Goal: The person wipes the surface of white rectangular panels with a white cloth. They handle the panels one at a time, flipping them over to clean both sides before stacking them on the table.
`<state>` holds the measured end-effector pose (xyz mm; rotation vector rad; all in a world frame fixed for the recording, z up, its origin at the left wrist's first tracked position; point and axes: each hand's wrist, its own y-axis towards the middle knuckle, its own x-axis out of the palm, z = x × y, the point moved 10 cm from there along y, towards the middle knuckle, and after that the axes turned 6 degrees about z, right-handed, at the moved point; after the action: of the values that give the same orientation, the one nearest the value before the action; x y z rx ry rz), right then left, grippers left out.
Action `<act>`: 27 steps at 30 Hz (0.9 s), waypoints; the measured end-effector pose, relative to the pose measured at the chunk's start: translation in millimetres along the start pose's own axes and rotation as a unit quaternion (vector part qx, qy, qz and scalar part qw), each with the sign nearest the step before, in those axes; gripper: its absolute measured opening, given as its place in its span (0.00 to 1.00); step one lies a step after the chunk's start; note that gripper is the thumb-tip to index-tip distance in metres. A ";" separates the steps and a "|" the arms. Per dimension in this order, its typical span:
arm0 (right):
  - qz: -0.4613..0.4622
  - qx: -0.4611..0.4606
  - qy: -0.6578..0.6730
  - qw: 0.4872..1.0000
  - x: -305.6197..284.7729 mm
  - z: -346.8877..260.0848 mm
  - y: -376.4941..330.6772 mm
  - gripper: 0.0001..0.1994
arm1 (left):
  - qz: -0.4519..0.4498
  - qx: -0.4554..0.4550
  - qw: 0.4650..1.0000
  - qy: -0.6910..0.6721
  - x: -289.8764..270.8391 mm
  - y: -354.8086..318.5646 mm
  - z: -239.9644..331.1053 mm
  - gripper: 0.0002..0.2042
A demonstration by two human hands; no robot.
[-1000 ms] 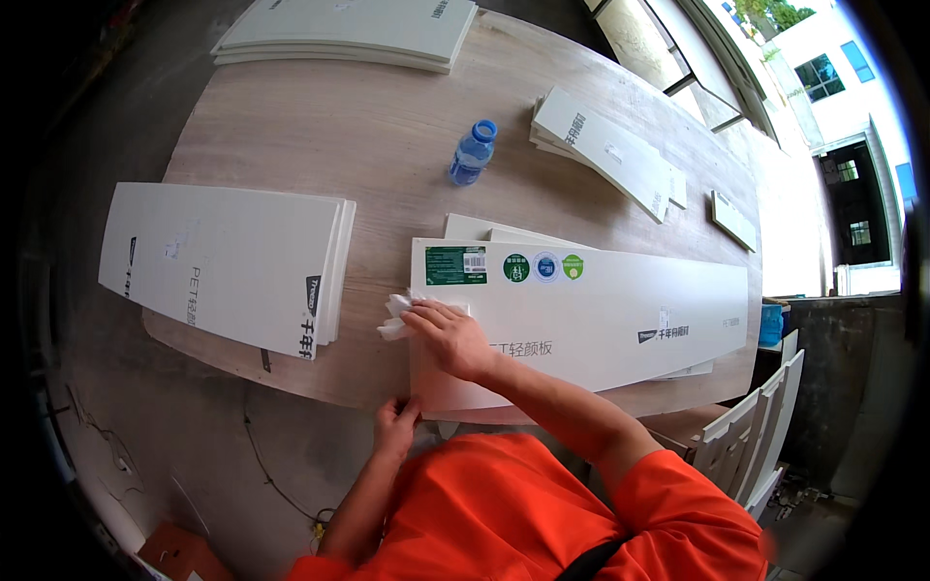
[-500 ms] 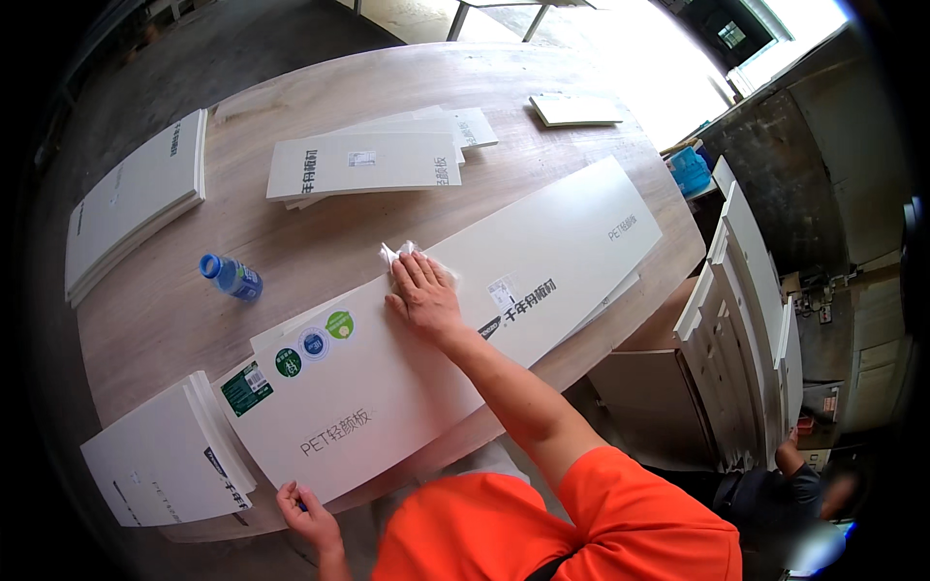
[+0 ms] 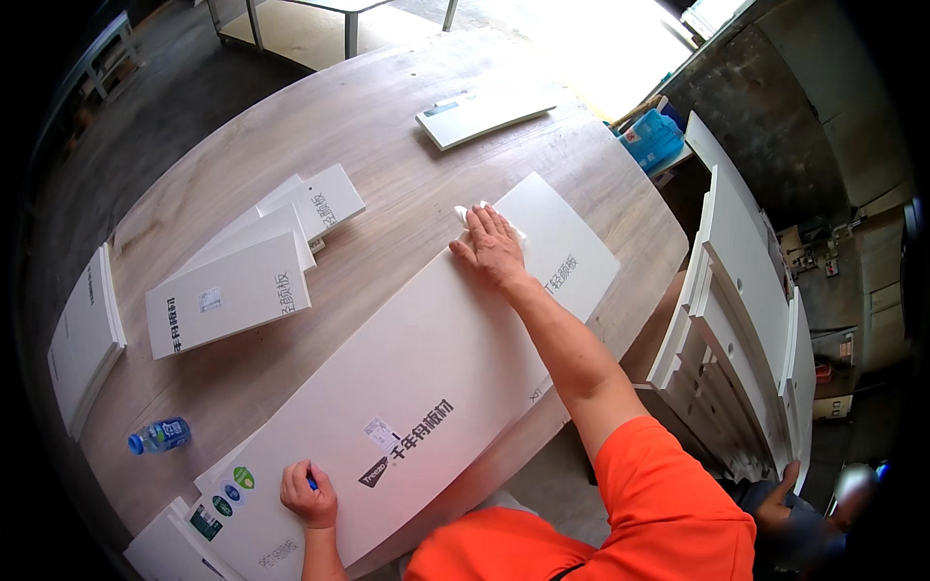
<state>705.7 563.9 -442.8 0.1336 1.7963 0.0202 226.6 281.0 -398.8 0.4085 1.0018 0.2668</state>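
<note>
Wad (image 3: 461,213), crumpled, sits under right hand (image 3: 492,248) on smooth oblong panel (image 3: 436,353).

one white wipe (image 3: 462,212), one blue bottle (image 3: 161,436), three round stickers (image 3: 232,493)

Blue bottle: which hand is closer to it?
Left. The left hand, near the stickers, is to the right of the bottle; the right hand is farther, toward the far end of the white board.

The long white board (image 3: 387,373) carries dark printed lettering (image 3: 423,431), a small white label (image 3: 382,436), a green rectangular label (image 3: 205,523) and three roundish green and blue stickers (image 3: 243,478). Similar lettering marks the shorter boards (image 3: 247,281). The bottle (image 3: 160,436) wears a blue label (image 3: 175,432).
</note>
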 end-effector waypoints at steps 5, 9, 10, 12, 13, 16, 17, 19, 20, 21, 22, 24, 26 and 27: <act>0.008 0.092 -0.035 0.995 -16.6 102.1 64.6 0.45 | -0.030 -0.016 0.999 0.043 9.6 1.2 -1.0 0.05; 0.014 0.179 0.011 0.984 -33.7 169.8 76.6 0.46 | -0.030 0.000 0.998 0.060 15.3 1.1 -3.7 0.04; 0.021 0.196 0.016 0.980 -35.0 186.0 63.9 0.47 | -0.037 -0.003 0.998 0.059 17.5 3.1 -0.6 0.04; 0.029 0.224 0.009 0.974 -36.2 204.5 13.0 0.47 | -0.045 -0.015 0.996 0.069 14.8 3.6 4.7 0.04; 0.034 0.236 0.005 0.971 -43.7 211.8 -13.5 0.47 | -0.046 -0.022 0.996 0.075 12.9 2.7 5.4 0.04; 0.053 0.319 0.009 0.946 -57.1 270.1 -92.1 0.49 | -0.045 -0.012 0.997 0.067 13.6 3.9 8.2 0.04; 0.076 0.333 0.003 0.940 -60.9 270.6 -110.2 0.50 | -0.045 -0.005 0.997 0.059 14.4 5.0 9.0 0.04; 0.127 0.359 -0.009 0.924 -62.2 259.1 -140.0 0.51 | -0.041 0.008 0.998 0.042 18.4 8.0 9.5 0.04; 0.121 0.327 -0.011 0.937 -54.6 226.1 -150.9 0.52 | -0.048 0.004 0.998 0.046 18.2 7.6 8.4 0.04; 0.107 0.285 -0.006 0.952 -44.8 178.1 -169.1 0.53 | -0.057 -0.005 0.997 0.052 16.7 4.9 6.2 0.04; 0.095 0.247 -0.002 0.964 -38.8 131.9 -192.6 0.54 | -0.066 -0.011 0.996 0.055 17.4 3.2 4.8 0.04; 0.068 0.185 0.020 0.980 -39.1 91.8 -211.7 0.55 | -0.053 -0.002 0.998 0.044 16.1 3.0 7.9 0.04; 0.048 0.151 0.046 0.986 -39.9 81.7 -216.0 0.55 | -0.052 0.005 0.998 0.037 15.3 3.7 6.7 0.04; 0.080 0.181 0.031 0.980 -45.8 114.3 -205.9 0.55 | -0.058 0.007 0.998 0.034 17.5 3.6 6.0 0.04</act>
<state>810.4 348.1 -442.2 0.5420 1.8335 -0.1911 240.7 289.9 -407.6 0.3543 1.0913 0.1705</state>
